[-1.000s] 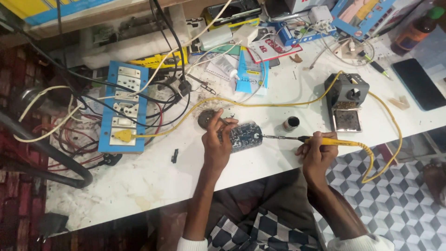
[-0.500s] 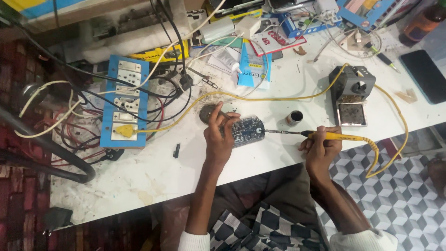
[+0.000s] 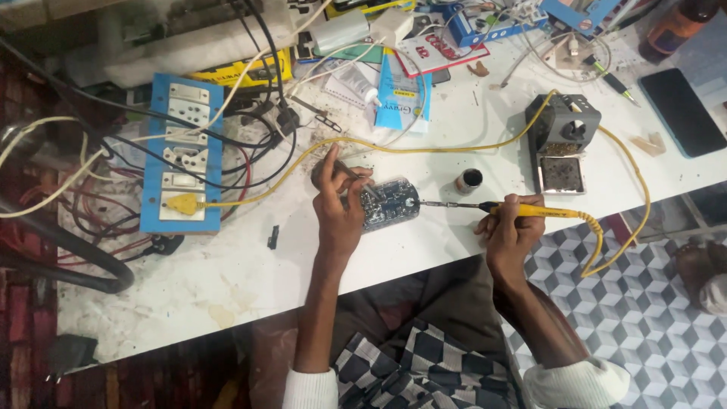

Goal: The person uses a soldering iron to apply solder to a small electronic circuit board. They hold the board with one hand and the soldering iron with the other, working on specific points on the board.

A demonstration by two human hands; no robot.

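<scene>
A small blue-grey circuit board [image 3: 390, 203] lies on the white worktable [image 3: 227, 273] near its front edge. My left hand [image 3: 338, 204] rests at the board's left side and pinches thin metal tweezers [image 3: 356, 176] that point down onto it. My right hand [image 3: 509, 227] grips a yellow-handled soldering iron [image 3: 522, 210]; its dark tip reaches left to the board's right edge. A yellow cord [image 3: 613, 242] loops from the iron off the table edge and back across the table.
A grey soldering-iron stand [image 3: 564, 144] with a sponge tray sits to the right, with a small round tin [image 3: 469, 181] beside it. A blue switch-and-socket board [image 3: 182, 151] with tangled cables lies on the left. A black phone [image 3: 681, 110], a blue glue packet [image 3: 401, 95] and clutter fill the back.
The view has shifted slightly. Both hands stay at the board, with the iron tip still against its right edge and the tweezers on it.
</scene>
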